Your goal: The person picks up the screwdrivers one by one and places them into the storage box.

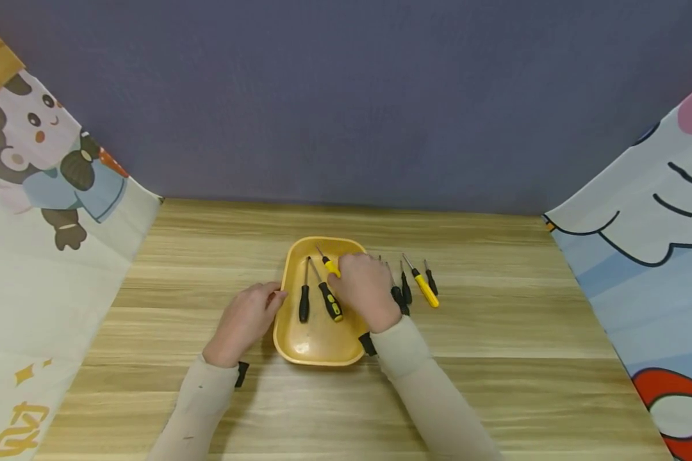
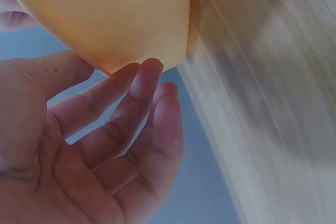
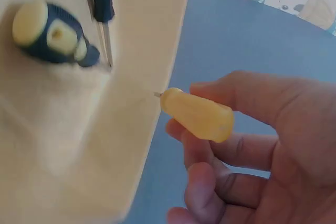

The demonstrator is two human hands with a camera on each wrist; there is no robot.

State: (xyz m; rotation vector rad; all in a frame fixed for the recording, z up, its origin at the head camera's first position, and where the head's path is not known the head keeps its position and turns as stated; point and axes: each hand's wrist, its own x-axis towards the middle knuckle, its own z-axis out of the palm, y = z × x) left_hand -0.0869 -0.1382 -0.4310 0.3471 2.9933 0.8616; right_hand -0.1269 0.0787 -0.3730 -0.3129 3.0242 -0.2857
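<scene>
Tray point(image 1: 317, 342) well in from table point(image 1: 150, 333) edges, wide tabletop L of it. L hand point(image 1: 245, 323) pinches tray rim; R hand point(image 1: 368, 288) grips 1 yellow screwdriver point(image 3: 197, 116) over tray. 2 dark screwdrivers point(image 1: 304, 304) in tray, 4+ others point(image 1: 425, 288) R of it, some hidden.

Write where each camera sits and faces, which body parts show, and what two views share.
On head: forward and down at a shallow yellow tray; left hand, right hand, pale sleeves show.
On left wrist: toward that hand holding the tray's rim.
On right wrist: toward that hand holding a yellow-handled screwdriver.
Head and right wrist share a black-handled screwdriver.
</scene>
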